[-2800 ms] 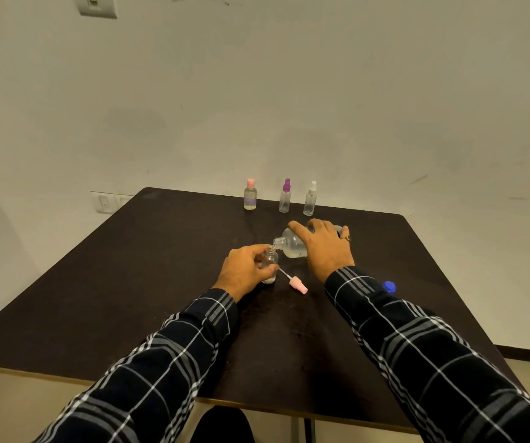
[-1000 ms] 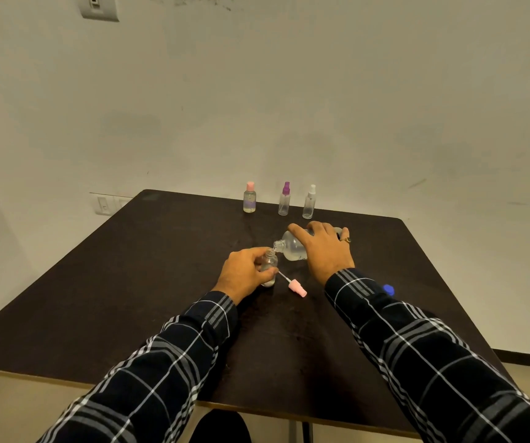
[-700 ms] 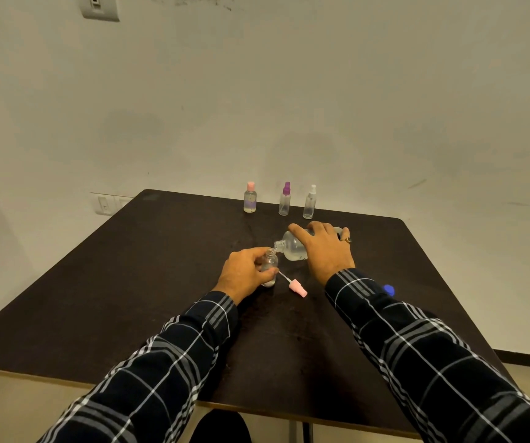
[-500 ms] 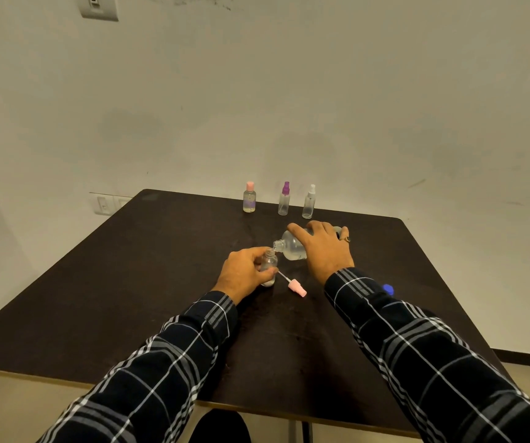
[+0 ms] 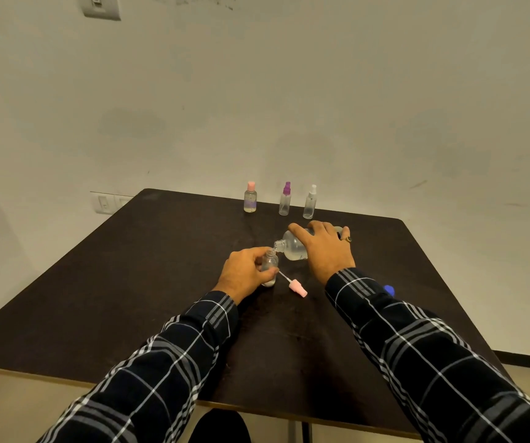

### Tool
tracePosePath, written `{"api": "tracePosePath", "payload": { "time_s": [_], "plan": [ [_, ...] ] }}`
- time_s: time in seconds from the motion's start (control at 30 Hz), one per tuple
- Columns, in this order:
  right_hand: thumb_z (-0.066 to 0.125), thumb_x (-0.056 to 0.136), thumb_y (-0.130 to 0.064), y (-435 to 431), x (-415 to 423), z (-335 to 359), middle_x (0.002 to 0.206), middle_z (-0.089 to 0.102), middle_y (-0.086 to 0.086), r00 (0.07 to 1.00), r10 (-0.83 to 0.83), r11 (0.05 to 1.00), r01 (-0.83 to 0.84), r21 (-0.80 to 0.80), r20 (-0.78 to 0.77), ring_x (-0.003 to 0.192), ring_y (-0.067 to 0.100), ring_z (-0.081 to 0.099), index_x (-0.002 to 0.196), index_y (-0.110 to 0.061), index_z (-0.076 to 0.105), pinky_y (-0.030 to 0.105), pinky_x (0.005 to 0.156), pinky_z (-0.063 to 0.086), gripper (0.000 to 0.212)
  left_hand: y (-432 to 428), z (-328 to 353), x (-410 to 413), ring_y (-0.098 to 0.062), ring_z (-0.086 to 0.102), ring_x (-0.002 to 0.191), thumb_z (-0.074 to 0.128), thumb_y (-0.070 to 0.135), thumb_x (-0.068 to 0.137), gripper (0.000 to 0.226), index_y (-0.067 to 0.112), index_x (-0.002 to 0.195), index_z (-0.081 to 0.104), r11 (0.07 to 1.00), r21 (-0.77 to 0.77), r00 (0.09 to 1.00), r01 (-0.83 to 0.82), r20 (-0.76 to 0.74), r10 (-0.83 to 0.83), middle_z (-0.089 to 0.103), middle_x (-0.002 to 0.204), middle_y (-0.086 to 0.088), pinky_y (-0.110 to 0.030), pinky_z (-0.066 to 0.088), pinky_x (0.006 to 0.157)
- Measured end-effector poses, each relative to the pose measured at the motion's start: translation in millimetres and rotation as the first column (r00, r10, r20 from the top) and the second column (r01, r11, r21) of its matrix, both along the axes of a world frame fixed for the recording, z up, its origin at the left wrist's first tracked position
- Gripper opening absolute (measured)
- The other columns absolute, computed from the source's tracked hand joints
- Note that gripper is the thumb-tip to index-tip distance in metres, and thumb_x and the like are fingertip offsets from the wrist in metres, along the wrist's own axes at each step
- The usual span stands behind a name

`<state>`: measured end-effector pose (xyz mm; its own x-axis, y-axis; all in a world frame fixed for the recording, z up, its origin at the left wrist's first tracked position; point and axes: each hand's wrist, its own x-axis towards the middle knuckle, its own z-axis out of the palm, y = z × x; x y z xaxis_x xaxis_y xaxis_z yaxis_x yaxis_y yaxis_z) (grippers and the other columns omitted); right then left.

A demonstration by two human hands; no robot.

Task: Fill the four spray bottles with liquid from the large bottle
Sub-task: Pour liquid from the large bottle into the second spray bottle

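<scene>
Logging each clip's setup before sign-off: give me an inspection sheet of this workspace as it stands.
Surface: dark table.
Job's things: large bottle tilted, mouth at the neck of the open small bottle; pink spray head lying beside it; pink-capped bottle, purple-capped bottle and white-capped bottle upright in a far row; blue cap by the right sleeve.
Clutter: nothing seen.
Hands: left hand grips the small bottle; right hand grips the large bottle.
Cables: nothing seen.
Surroundings: pale wall; switch plate high up; wall socket left of the table.

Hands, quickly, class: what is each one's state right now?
Left hand: holding the small spray bottle.
Right hand: holding the tilted large bottle.
</scene>
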<state>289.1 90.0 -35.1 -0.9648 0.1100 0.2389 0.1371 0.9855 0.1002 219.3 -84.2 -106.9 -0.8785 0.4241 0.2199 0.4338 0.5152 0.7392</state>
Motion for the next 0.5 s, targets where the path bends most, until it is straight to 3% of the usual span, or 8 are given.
{"api": "tracePosePath", "payload": {
  "time_s": [0.5],
  "plan": [
    [0.069, 0.090, -0.020, -1.6, -0.5, 2.3, 0.149, 0.037, 0.010, 1.000, 0.002, 1.000, -0.002, 0.019, -0.008, 0.142, 0.033, 0.029, 0.147, -0.042, 0.023, 0.069, 0.114, 0.017, 0.077, -0.6, 2.4, 3.0, -0.004, 0.069, 0.093, 0.081, 0.029, 0.082, 0.044, 0.030, 0.124, 0.070, 1.000, 0.023, 1.000, 0.005, -0.020, -0.005, 0.076, 0.103, 0.010, -0.031, 0.056, 0.092]
  ]
}}
